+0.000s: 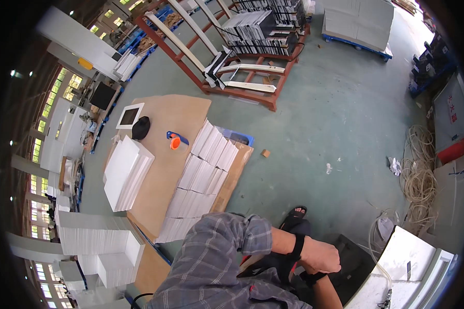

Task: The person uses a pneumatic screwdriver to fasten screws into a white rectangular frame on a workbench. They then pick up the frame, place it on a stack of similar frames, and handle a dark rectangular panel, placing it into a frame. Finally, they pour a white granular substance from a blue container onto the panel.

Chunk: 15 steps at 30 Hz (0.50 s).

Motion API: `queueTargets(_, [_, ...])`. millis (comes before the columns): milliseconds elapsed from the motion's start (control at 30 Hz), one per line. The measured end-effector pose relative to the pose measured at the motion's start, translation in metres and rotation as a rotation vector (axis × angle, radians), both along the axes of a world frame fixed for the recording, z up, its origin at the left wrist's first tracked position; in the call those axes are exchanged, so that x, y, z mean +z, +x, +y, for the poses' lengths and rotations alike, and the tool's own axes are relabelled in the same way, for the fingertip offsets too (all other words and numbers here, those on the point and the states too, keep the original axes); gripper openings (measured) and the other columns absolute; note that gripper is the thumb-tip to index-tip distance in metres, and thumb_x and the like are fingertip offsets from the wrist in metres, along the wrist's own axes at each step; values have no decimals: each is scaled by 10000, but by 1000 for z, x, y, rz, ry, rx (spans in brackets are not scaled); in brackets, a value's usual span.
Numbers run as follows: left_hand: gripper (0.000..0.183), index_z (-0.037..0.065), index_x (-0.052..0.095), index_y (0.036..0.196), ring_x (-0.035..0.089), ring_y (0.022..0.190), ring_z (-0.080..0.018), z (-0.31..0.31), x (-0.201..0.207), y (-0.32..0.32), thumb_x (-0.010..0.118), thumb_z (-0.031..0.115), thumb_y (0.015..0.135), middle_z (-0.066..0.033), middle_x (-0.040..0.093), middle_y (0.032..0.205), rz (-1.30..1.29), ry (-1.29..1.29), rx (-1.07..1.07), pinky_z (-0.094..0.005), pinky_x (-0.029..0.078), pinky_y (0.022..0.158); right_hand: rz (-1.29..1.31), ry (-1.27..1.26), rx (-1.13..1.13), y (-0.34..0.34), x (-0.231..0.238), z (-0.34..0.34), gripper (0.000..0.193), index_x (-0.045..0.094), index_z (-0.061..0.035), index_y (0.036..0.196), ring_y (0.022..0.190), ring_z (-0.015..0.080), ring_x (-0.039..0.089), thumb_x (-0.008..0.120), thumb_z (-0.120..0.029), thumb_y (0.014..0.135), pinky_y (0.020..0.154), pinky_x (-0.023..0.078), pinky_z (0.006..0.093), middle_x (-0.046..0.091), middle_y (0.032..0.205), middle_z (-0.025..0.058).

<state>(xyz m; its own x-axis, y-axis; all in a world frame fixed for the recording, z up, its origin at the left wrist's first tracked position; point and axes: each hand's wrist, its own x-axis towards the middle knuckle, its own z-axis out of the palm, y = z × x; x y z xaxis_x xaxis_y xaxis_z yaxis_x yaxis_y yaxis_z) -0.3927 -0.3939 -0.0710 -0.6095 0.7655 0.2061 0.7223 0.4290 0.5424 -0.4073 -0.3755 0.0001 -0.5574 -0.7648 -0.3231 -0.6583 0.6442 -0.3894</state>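
Observation:
My left hand [320, 254] is at the lower right, below a plaid sleeve, with a black band [298, 246] around its wrist. Its fingers are curled, and whatever they may hold is hidden. My right forearm [329, 293] comes up from the lower edge, with another black band [312, 278] at the wrist. The right hand lies against or behind the left one, mostly covered, so its fingers do not show. Closest to both hands on the right is a white-topped surface [399, 257] with a cable across it.
On a brown sheet to the left stand stacks of white boards [126, 175], white bundles [201, 180], an orange tape roll [175, 143], a black cap [141, 127] and a frame [130, 116]. A red rack [242, 87] stands beyond. Coiled hose [418, 175] lies at right.

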Motion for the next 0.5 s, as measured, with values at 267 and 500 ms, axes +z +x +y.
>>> queueTargets(267, [201,-11,638,693,680,705,-401,-116,142,-133,629,156,805,-203,666,691,-161,93,-222,-476,538,613,-51,42,126,-81,70,-75,216,700,-90,1032,1045,272,650,654,-229,874,810,500,418,689,1036,101])
queueTargets(500, [186,-34,656,819,689,771,-415,-195,207,-188,618,146,847,-224,681,784,-272,103,-59,-495,539,657,8,20,268,-133,96,-133,232,708,-81,1050,1044,273,666,655,-218,870,800,512,420,702,1045,105])
